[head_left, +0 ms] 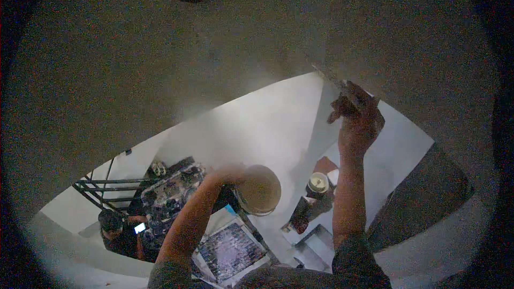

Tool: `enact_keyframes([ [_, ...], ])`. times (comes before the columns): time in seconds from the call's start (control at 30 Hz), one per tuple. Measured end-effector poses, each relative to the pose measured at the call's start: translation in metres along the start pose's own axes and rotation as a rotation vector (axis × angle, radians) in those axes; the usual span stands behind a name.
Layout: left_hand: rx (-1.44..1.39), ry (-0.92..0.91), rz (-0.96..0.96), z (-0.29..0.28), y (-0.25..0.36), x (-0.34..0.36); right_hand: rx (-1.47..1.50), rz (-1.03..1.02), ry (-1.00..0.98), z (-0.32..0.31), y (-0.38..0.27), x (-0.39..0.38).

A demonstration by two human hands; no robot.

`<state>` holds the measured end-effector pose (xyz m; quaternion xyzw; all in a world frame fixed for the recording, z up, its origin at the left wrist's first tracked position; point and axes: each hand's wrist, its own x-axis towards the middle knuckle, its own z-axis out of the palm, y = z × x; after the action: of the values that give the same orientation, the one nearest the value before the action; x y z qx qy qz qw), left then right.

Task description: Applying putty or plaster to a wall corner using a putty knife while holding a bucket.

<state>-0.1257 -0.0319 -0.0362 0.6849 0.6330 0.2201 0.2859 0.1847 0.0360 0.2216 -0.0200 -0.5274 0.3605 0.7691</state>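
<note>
Dark sleeves (pixel 357 262) lie nearest. Right hand (pixel 358 115) grips a thin tool (pixel 327 76); blurred left hand (pixel 232 174) meets a round tub (pixel 262 191), grip unclear.

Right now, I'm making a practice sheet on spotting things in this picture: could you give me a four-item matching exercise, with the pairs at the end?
Column one:
1. Left hand
2. Right hand
3. Lit screen
4. Metal bars

Column two:
A. Raised, holding a thin tool
B. Dark, toward the left of the view
C. Blurred, at the edge of the round tan object
D. Bright, beside another person

Pairs: 1-C, 2-A, 3-D, 4-B
</note>
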Motion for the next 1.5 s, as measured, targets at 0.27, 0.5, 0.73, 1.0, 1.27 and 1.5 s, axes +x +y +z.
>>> enact_keyframes([
  [0.27, 0.087, -0.026, -0.079, -0.002, -0.038, 0.011, 0.013, -0.029, -0.003, 0.032, -0.008, 0.006],
  [0.5, 0.304, 0.175, 0.118, -0.019, 0.028, -0.035, 0.031, -0.08, -0.033, 0.056, 0.003, 0.026],
  [0.73, 0.357, -0.06, -0.197, -0.017, 0.048, -0.006, 0.098, -0.148, -0.021, 0.058, 0.025, 0.036],
  [1.0, 0.301, -0.054, -0.24, -0.01, 0.023, 0.002, 0.215, -0.194, 0.013, 0.05, 0.04, 0.044],
  [1.27, 0.359, -0.06, -0.2, -0.017, 0.033, -0.003, 0.096, -0.108, 0.025, 0.03, 0.037, 0.037],
  [1.5, 0.03, -0.129, -0.291, -0.013, -0.037, 0.0, 0.094, -0.109, -0.12, 0.043, 0.034, 0.062],
])
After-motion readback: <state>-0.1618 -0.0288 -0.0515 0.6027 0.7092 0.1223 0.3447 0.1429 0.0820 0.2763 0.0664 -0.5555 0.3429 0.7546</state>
